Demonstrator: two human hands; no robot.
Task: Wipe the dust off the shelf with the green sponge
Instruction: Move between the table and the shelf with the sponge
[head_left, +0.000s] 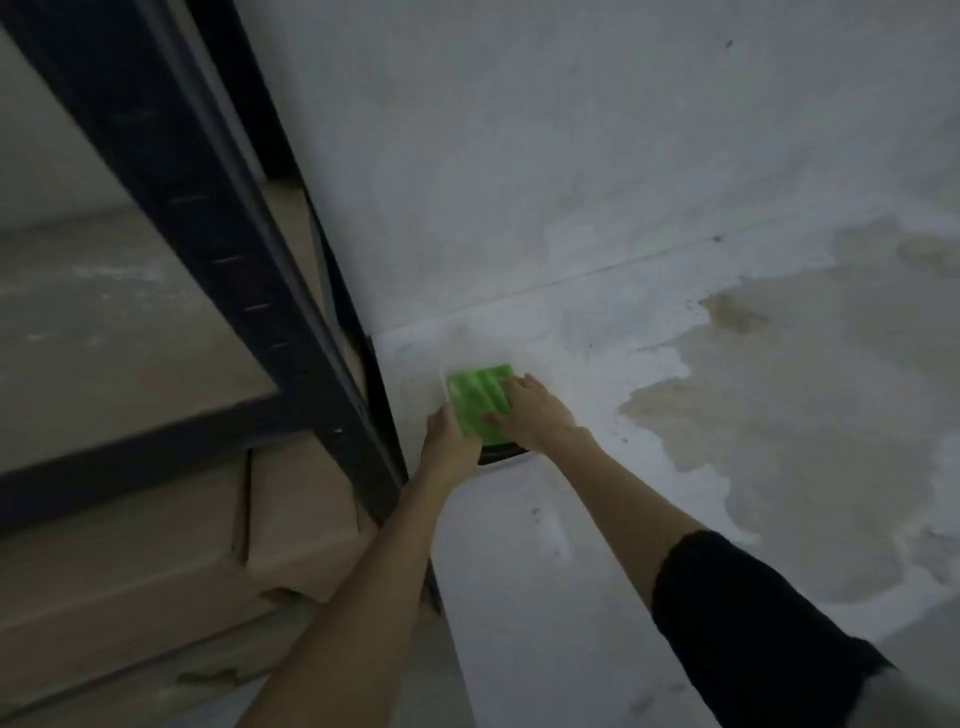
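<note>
The green sponge (477, 397) is ribbed and bright. It lies low on the pale floor by the foot of the dark metal shelf (218, 249), on top of something with a white rim and a dark near edge (500, 453). My left hand (448, 446) grips the sponge's near left corner. My right hand (532, 413) lies over its right side, with fingers pressed on the top and the thumb at the near edge. The shelf's dusty board (104, 317) is up to the left, away from both hands.
Cardboard boxes (171, 551) are stacked under the shelf board at the lower left. A pale wall (571, 130) rises behind the sponge. The floor to the right has large brownish stains (779, 441). The picture is dim and blurred.
</note>
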